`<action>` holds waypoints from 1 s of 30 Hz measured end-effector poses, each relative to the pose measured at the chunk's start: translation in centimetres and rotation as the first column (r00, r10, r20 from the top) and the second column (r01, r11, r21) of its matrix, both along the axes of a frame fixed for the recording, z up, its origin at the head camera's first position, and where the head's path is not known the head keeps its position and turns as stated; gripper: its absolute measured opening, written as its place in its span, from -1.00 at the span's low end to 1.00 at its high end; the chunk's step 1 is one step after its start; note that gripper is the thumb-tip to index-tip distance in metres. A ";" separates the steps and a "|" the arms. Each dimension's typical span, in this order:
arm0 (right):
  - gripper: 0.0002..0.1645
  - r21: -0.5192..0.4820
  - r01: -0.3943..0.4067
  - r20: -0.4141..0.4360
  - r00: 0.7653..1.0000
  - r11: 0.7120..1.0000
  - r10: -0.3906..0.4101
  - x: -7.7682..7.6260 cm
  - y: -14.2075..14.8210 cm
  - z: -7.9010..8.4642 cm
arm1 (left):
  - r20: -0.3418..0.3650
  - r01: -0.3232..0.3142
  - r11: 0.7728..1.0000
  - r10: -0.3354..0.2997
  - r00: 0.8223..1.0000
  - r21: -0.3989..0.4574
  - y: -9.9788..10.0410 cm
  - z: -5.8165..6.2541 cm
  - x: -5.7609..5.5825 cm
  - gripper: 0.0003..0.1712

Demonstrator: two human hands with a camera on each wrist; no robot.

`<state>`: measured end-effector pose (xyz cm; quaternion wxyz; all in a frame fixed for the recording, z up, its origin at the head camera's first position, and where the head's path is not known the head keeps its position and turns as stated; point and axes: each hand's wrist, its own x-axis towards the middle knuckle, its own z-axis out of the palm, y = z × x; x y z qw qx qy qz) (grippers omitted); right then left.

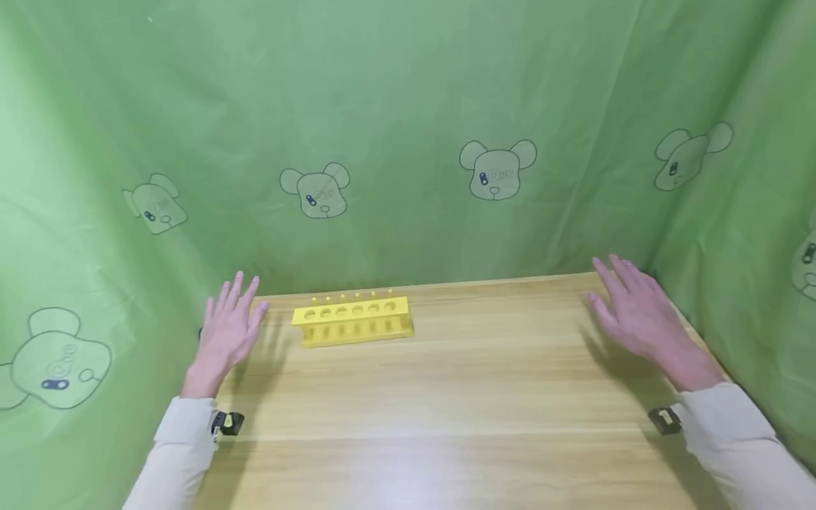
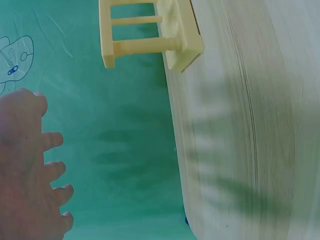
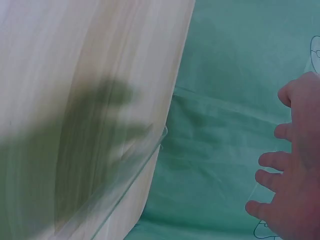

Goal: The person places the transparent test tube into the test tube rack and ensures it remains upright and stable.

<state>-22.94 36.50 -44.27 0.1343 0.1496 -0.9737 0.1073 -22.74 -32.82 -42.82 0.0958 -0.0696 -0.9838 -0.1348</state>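
A yellow test tube rack [image 1: 357,320] stands upright on the wooden table, left of the middle and close to the back edge. Its top has a row of round holes, and a row of thin pegs sticks up behind them. To the rack's left, my left hand [image 1: 224,333] is held over the table with fingers spread, holding nothing. The left wrist view shows one end of the rack [image 2: 175,45] beyond the hand [image 2: 25,170]. Far to the right, my right hand [image 1: 640,319] hovers near the table's right edge, fingers extended and nothing in them.
Green curtains [image 1: 408,227] with printed bear heads hang behind the table and along both sides. The wooden tabletop [image 1: 446,397] carries shadows of both hands. In the right wrist view, a clear sheet-like strip [image 3: 125,185] lies along the table's edge.
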 end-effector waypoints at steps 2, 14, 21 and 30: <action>-0.17 -0.004 -0.002 -0.012 1.000 1.000 0.002 0.1 0.0 0.1 | 0.002 0.009 1.000 -0.009 1.000 0.020 0.3 0.0 0.0 -0.24; -0.18 -0.165 -0.076 -0.058 0.996 0.983 0.068 1.0 -3.9 1.0 | -0.075 0.053 0.992 -0.045 0.996 0.116 1.7 -0.5 0.3 -0.26; -0.18 -0.232 -0.119 -0.063 0.992 0.965 0.107 1.2 -6.6 1.7 | -0.092 0.067 0.984 -0.053 0.994 0.165 2.2 -0.8 0.7 -0.28; -0.18 -0.269 -0.146 -0.050 0.989 0.952 0.137 0.9 -10.2 2.1 | -0.121 0.085 0.974 -0.060 0.991 0.211 2.9 -1.7 0.8 -0.30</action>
